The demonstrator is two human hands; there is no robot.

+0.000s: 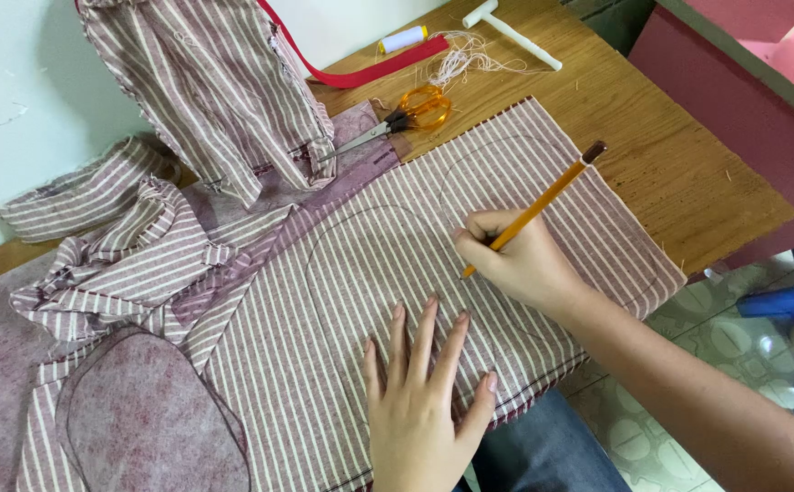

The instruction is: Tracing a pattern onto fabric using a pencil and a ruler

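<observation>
A striped maroon-and-white fabric (342, 301) lies flat on the wooden table (688, 173), with curved pencil outlines drawn on it. My right hand (520, 260) grips a yellow pencil (543, 205), its tip touching the fabric near the middle. My left hand (420, 392) presses flat on the fabric near the table's front edge, fingers spread, holding nothing.
Orange-handled scissors (415, 109) lie at the fabric's far edge. A red strap (361, 68), a white thread spool (403, 39) and a white plastic tool (506, 25) sit at the back. More striped cloth (206, 82) hangs at the wall; crumpled pieces (115, 246) lie left.
</observation>
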